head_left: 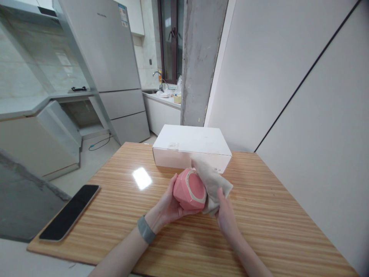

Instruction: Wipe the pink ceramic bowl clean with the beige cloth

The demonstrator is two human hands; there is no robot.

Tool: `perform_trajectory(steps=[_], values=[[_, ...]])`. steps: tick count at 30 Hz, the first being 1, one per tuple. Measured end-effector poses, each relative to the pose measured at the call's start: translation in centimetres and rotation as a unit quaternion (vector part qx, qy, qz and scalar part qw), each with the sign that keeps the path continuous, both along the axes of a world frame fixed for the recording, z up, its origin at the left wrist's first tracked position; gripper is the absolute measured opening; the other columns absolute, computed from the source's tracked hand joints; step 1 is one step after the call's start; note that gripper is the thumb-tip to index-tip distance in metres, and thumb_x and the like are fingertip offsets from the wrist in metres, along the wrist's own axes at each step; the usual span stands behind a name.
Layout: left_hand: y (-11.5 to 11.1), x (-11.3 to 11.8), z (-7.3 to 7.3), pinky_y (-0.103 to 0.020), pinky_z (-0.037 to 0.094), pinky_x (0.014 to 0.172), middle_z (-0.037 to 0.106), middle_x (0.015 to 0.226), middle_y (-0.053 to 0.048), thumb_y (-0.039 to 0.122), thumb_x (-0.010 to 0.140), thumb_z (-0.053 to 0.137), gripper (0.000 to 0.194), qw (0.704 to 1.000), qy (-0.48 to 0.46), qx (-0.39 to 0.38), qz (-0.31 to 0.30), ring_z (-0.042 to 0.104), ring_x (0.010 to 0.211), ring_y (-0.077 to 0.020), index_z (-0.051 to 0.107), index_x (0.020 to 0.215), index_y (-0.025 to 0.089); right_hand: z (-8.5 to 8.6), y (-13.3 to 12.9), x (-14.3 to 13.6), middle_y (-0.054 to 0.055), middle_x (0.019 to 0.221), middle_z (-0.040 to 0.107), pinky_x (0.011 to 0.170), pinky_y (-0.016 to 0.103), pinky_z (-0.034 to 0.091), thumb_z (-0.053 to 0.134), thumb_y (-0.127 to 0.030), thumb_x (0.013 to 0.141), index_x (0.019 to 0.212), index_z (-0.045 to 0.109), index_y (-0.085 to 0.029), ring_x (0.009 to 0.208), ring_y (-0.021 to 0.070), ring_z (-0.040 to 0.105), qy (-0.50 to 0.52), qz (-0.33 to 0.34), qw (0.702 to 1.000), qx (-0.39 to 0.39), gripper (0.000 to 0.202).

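Note:
Tilted on its side above the table, a pink faceted ceramic pot (182,191) shows its underside, with a pale unglazed ring around a pink centre. My left hand (170,206) grips it from the left and below, fingers wrapped round its wall. A light grey cloth (213,184) is bunched in my right hand (226,213), the thumb pressing on it. The cloth lies against the right side of the pot and hides that part. A grey band circles my left wrist.
Behind my hands a white cardboard box (191,140) stands on the wooden table (259,200). A dark phone or tablet (70,213) lies near the left edge. A white wall (288,77) rises along the right. Beyond are a fridge (106,50) and a sink counter (164,109).

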State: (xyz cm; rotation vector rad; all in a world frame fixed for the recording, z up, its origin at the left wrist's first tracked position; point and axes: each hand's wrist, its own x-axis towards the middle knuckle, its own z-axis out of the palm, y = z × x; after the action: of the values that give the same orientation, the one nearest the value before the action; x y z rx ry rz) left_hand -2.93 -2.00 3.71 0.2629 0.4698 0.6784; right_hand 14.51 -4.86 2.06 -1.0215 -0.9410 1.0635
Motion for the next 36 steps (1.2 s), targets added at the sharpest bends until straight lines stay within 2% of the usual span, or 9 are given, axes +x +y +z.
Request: perform_trajectory(steps=[3, 6, 12, 17, 21, 26, 29, 32, 36], values=[[-0.1, 0.1, -0.1, -0.044, 0.053, 0.082, 0.065, 0.121, -0.017, 0.071, 0.082, 0.043, 0.079, 1.000, -0.011, 0.006, -0.013, 0.065, 0.100, -0.0310, 0.046, 0.137, 0.014, 0.3, -1.0, -0.8, 0.003, 0.146, 0.049, 0.120, 0.049, 0.015, 0.052, -0.047, 0.091, 0.134, 0.053, -0.028, 0.141, 0.0263, 0.033, -0.165, 0.067, 0.981, 0.076, 0.047], [-0.1, 0.1, -0.3, -0.043, 0.052, 0.085, 0.066, 0.119, -0.016, 0.070, 0.083, 0.043, 0.079, 1.000, -0.023, 0.005, -0.012, 0.066, 0.099, -0.0290, 0.047, 0.137, 0.013, 1.0, -1.3, -1.1, -0.001, 0.152, 0.039, 0.120, 0.050, 0.010, 0.046, -0.041, 0.095, 0.141, 0.044, -0.032, 0.145, 0.0246, 0.025, -0.257, 0.128, 0.944, 0.161, 0.047], [0.5, 0.0, -1.2, -0.041, 0.053, 0.080, 0.070, 0.109, -0.014, 0.074, 0.081, 0.040, 0.080, 1.000, -0.015, 0.013, 0.006, 0.067, 0.092, -0.0285, 0.054, 0.130, 0.013, 1.4, -1.4, -0.7, -0.002, 0.154, 0.036, 0.119, 0.051, 0.017, 0.039, -0.039, 0.098, 0.143, 0.039, -0.035, 0.143, 0.0253, 0.029, -0.275, 0.179, 0.927, 0.180, 0.046], [0.6, -0.3, -2.1, -0.040, 0.053, 0.082, 0.070, 0.107, -0.014, 0.075, 0.082, 0.037, 0.079, 0.999, -0.012, 0.019, 0.027, 0.066, 0.095, -0.0284, 0.058, 0.122, 0.011, 2.0, -2.0, -0.5, -0.002, 0.154, 0.035, 0.119, 0.052, 0.015, 0.037, -0.045, 0.097, 0.144, 0.037, -0.035, 0.144, 0.0259, 0.027, -0.266, 0.226, 0.918, 0.187, 0.048], [0.6, -0.5, -2.0, -0.037, 0.055, 0.077, 0.071, 0.103, -0.016, 0.073, 0.085, 0.037, 0.079, 0.999, -0.009, 0.002, 0.051, 0.067, 0.092, -0.0268, 0.057, 0.122, 0.006, 1.3, -2.6, -0.1, 0.001, 0.153, 0.038, 0.119, 0.053, 0.014, 0.040, -0.049, 0.095, 0.143, 0.042, -0.032, 0.144, 0.0271, 0.028, -0.203, 0.245, 0.937, 0.143, 0.050], [0.9, -0.7, -0.7, -0.042, 0.054, 0.083, 0.068, 0.113, -0.014, 0.070, 0.085, 0.042, 0.071, 0.998, -0.033, 0.015, 0.052, 0.065, 0.100, -0.0287, 0.055, 0.126, 0.014, -0.1, -2.8, 0.4, 0.006, 0.135, 0.060, 0.114, 0.054, 0.029, 0.057, -0.066, 0.080, 0.122, 0.064, -0.028, 0.133, 0.0325, 0.045, 0.003, 0.170, 0.985, -0.036, 0.057], [0.9, -0.7, 0.0, -0.044, 0.054, 0.085, 0.064, 0.122, -0.014, 0.069, 0.085, 0.043, 0.069, 0.998, -0.038, 0.015, 0.040, 0.063, 0.106, -0.0303, 0.051, 0.131, 0.018, 0.7, -2.7, 0.5, 0.008, 0.121, 0.069, 0.110, 0.051, 0.038, 0.063, -0.073, 0.069, 0.110, 0.071, -0.025, 0.130, 0.0338, 0.049, 0.137, 0.121, 0.975, -0.126, 0.064], [0.8, -0.8, 0.3, -0.045, 0.054, 0.086, 0.062, 0.125, -0.014, 0.067, 0.086, 0.043, 0.068, 0.998, -0.044, 0.015, 0.034, 0.061, 0.110, -0.0310, 0.048, 0.134, 0.020, 2.2, -3.1, 0.8, 0.006, 0.114, 0.073, 0.110, 0.048, 0.038, 0.065, -0.070, 0.069, 0.104, 0.073, -0.025, 0.130, 0.0306, 0.050, 0.229, 0.070, 0.955, -0.173, 0.058], [0.8, -0.9, 0.3, -0.044, 0.054, 0.085, 0.064, 0.122, -0.014, 0.065, 0.086, 0.044, 0.067, 0.998, -0.029, 0.019, 0.043, 0.064, 0.105, -0.0292, 0.047, 0.135, 0.019, 2.7, -4.4, 3.0, 0.005, 0.100, 0.077, 0.102, 0.050, 0.047, 0.072, -0.066, 0.063, 0.091, 0.075, -0.027, 0.113, 0.0333, 0.063, 0.301, 0.065, 0.925, -0.224, 0.048]])
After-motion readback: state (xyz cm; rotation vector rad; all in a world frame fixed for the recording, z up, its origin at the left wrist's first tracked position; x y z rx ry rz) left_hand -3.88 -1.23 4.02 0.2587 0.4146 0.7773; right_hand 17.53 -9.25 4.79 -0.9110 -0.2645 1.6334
